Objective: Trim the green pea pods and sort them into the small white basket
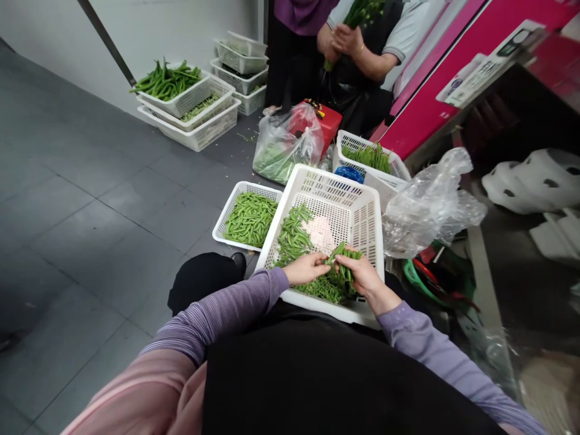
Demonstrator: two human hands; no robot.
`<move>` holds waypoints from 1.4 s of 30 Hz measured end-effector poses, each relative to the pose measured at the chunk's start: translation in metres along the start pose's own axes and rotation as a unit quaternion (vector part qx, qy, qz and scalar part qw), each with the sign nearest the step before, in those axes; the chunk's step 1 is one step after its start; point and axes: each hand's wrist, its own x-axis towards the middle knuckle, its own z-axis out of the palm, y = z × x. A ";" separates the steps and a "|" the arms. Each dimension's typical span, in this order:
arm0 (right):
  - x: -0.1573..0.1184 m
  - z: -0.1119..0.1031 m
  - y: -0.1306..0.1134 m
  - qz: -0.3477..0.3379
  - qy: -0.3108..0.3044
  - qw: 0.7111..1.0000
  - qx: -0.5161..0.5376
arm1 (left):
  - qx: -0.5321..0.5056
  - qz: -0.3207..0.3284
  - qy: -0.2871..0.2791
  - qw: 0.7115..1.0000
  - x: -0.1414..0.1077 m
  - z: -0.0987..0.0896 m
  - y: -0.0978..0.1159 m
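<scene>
A large white perforated basket (370, 223) rests at my lap. Inside it, green pods (294, 235) lie on the left, a pinkish-white patch shows in the middle, and small green trimmings (327, 287) are heaped at the near side. Over the near part of the basket, my right hand (365, 277) is closed round several green pods (345, 266). My left hand (309, 268) meets it from the left, thumb and fingers pinched at the end of a pod from that bunch.
A white tray (218, 232) of green pods sits left of the basket. Beyond are a clear plastic bag (276, 151), a basket (399, 166) of green stalks and stacked baskets (203, 136). A person's hands (347, 43) hold greens at the top. Crumpled plastic (426, 208) lies right.
</scene>
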 end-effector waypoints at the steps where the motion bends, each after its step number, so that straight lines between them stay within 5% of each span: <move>1: -0.001 0.001 0.002 0.004 0.000 1.000 -0.015 | -0.033 -0.001 -0.017 0.999 0.000 -0.001 0.003; 4: -0.004 0.000 0.003 -0.046 0.052 0.987 -0.148 | -0.022 -0.027 -0.025 0.999 0.000 -0.005 0.010; 7: -0.005 -0.005 -0.006 -0.204 0.102 0.893 -0.388 | 0.129 -0.027 0.005 0.991 -0.004 -0.009 0.013; 10: -0.003 -0.010 -0.016 -0.275 -0.038 0.795 -0.539 | 0.276 0.007 -0.021 0.961 -0.009 -0.012 0.018; 13: 0.003 -0.008 -0.019 -0.205 -0.224 0.772 -0.558 | 0.313 0.040 -0.023 0.949 -0.012 -0.012 0.021; 15: 0.007 -0.005 -0.015 -0.154 -0.250 0.802 -0.521 | 0.301 0.054 0.012 0.952 -0.014 -0.012 0.020; 21: 0.017 0.015 -0.006 -0.012 -0.054 0.963 -0.262 | 0.253 0.078 0.195 0.945 -0.017 -0.008 0.011; 24: 0.020 0.029 -0.007 0.042 -0.032 0.990 -0.130 | 0.260 0.084 0.243 0.931 -0.020 -0.012 0.011; 28: 0.026 0.037 -0.003 0.167 -0.080 0.982 -0.025 | 0.264 0.085 0.286 0.917 -0.025 -0.028 0.018; 31: 0.041 0.033 0.002 0.190 -0.064 0.980 0.017 | 0.282 0.040 0.253 0.924 -0.027 -0.032 0.018; 36: 0.094 0.037 -0.019 0.129 -0.045 0.989 0.051 | 0.327 -0.066 0.029 0.942 -0.024 -0.015 0.004; 42: 0.178 0.100 -0.056 0.169 -0.079 0.982 0.029 | 0.315 -0.064 -0.021 0.947 -0.021 -0.009 0.003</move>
